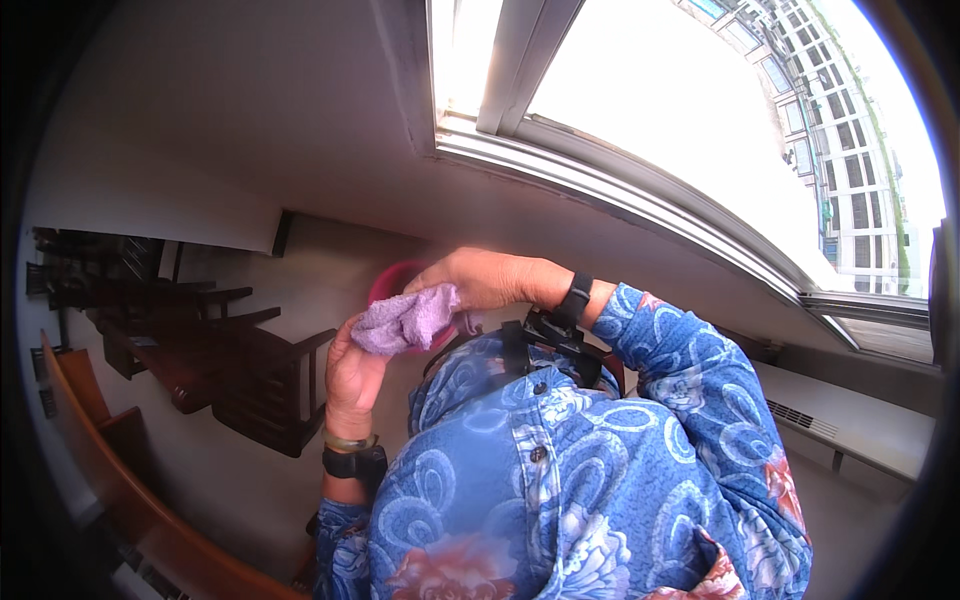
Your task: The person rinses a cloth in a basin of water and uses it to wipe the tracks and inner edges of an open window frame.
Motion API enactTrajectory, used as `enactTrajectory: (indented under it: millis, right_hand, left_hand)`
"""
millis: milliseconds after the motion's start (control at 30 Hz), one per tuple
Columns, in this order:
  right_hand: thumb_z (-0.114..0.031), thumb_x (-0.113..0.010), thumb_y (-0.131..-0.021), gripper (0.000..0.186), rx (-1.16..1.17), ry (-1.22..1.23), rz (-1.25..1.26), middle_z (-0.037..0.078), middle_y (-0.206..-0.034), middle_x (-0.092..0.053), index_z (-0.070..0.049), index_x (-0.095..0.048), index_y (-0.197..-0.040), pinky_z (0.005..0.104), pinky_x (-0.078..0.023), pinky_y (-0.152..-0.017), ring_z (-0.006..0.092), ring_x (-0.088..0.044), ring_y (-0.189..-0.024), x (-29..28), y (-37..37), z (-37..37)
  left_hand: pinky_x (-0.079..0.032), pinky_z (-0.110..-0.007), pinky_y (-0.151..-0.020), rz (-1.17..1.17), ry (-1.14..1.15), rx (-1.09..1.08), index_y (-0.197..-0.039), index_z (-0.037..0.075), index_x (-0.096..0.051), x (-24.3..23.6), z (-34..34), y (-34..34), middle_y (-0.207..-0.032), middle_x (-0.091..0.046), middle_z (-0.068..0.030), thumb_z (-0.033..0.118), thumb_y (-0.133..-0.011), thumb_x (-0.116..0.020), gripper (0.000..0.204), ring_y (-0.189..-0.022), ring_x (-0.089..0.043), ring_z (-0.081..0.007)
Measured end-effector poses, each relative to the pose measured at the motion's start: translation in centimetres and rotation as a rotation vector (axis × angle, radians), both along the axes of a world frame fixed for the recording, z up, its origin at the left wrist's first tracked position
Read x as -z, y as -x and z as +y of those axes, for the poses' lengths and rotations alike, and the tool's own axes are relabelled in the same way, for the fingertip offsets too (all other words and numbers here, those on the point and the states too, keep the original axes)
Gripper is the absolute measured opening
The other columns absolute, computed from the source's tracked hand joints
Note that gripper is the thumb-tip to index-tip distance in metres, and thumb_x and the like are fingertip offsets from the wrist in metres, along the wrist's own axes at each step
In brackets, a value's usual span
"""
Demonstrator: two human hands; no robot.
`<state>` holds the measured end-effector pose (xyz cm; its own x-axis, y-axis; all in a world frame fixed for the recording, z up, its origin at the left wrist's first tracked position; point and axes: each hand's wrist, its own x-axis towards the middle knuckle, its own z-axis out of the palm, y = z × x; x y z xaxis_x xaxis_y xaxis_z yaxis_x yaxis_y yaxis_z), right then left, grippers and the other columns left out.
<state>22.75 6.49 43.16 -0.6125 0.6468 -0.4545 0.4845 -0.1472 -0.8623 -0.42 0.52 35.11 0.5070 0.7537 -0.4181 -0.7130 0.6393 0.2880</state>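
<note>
A crumpled purple cloth (408, 322) is bunched up between my two hands, in front of my body. My left hand (352, 375) grips it from the left and below, fingers curled behind the fabric. From the right, my right hand (478, 278) closes on the cloth's upper edge, and its fingertips are hidden. Beneath the cloth and partly covered by it, a pink-red basin (392, 280) shows its rim; what it holds cannot be seen.
An open window (475, 140) with a pale sill runs along the upper right wall. Dark wooden chairs (275, 390) stand at left, near an orange-brown wooden edge (150, 500). A white unit with a vent grille (850, 420) sits at right.
</note>
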Motion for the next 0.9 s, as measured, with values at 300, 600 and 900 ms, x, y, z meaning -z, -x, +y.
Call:
enactTrajectory:
  millis: [300,600,900]
  right_hand:
    - [-0.018,-0.063,-0.077,0.052,0.068,-0.031,-0.205,0.017,-0.108,-0.060,-0.009,-0.047,-0.125,0.0347,-0.046,-0.085,0.0290,-0.059,-0.096,-0.9,-3.2,-1.5]
    - [-0.023,-0.057,-0.086,0.026,0.335,0.132,-0.360,0.013,-0.095,-0.065,-0.007,-0.063,-0.105,0.0337,-0.045,-0.082,0.0251,-0.060,-0.091,-1.9,-11.0,-6.5]
    - [-0.026,-0.053,-0.088,0.028,0.760,0.095,-0.359,0.004,-0.087,-0.064,-0.006,-0.064,-0.106,0.0261,-0.045,-0.072,0.0105,-0.054,-0.076,-5.0,-17.5,-13.9]
  left_hand:
    - [-0.025,-0.053,-0.103,0.002,-0.153,0.046,-0.115,0.012,-0.054,1.5,1.8,3.4,-0.129,-0.046,-0.0103,0.012,-0.090,-0.044,0.027,-0.122,-0.038,-0.0301]
    - [-0.020,-0.048,-0.107,-0.234,-0.014,-0.058,-0.126,0.003,-0.043,4.4,2.2,4.2,-0.136,-0.038,-0.0106,0.019,-0.089,-0.046,0.040,-0.128,-0.031,-0.0292]
    - [-0.024,-0.050,-0.105,0.181,0.109,0.102,-0.130,0.010,-0.038,11.7,0.4,2.6,-0.134,-0.037,-0.0105,0.018,-0.091,-0.047,0.041,-0.124,-0.034,-0.0278]
